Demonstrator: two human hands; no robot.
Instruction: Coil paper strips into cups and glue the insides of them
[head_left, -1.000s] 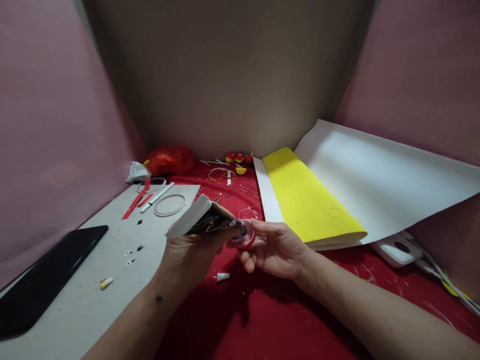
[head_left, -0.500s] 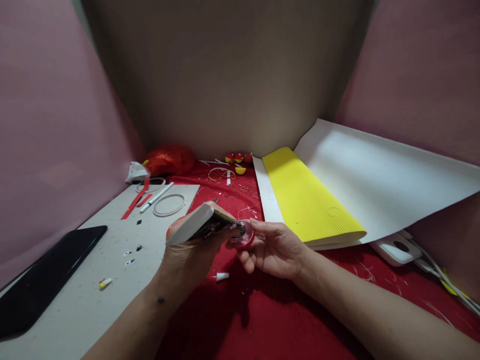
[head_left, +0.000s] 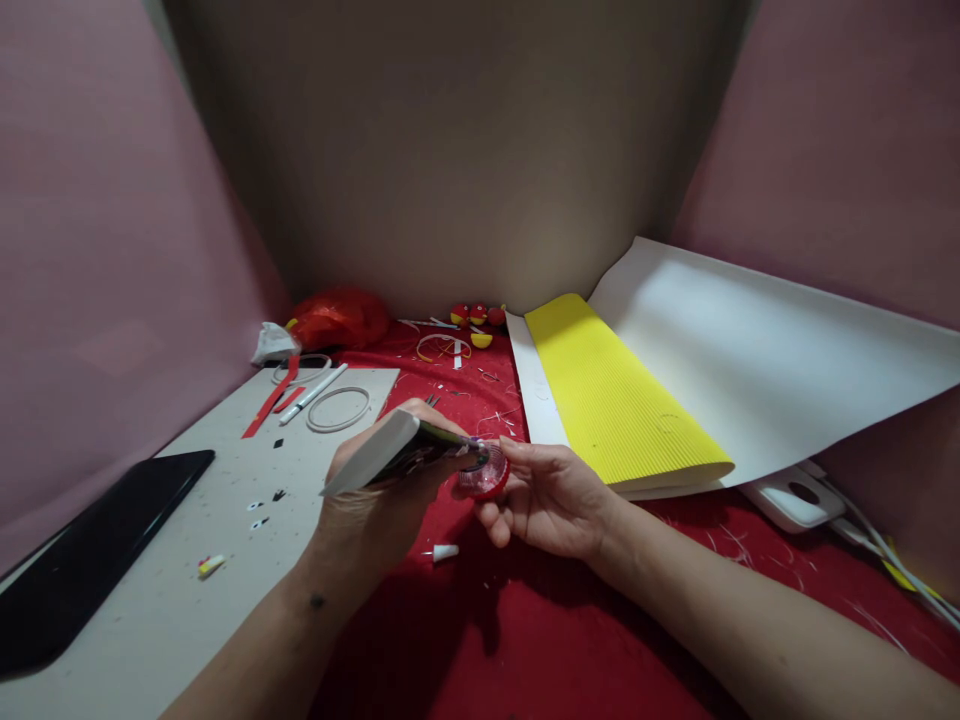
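Observation:
My left hand (head_left: 394, 500) is closed around a glue tube (head_left: 375, 460) with a broad white flat end and a dark printed body. Its narrow tip points right and meets a small red ribbed paper disc (head_left: 491, 483). That disc is pinched at its right edge by my right hand (head_left: 551, 500), the lower fingers curled beneath. Whether the tip touches the disc or sits just above it, I cannot tell. On the red cloth below lies a white cone-shaped cap (head_left: 445, 552).
A grey board (head_left: 247, 590) at left carries a black phone-like slab (head_left: 105, 550), paper eyes (head_left: 259, 523), red strips (head_left: 274, 398) and a coiled strip ring (head_left: 337, 410). Yellow corrugated paper (head_left: 622, 400) and a white sheet (head_left: 757, 350) lie right. Small red-and-yellow figures (head_left: 478, 315) stand behind.
My left hand and the glue tube have shifted slightly left, and the tube's tip has moved a little over the red disc. My right hand stays nearly still.

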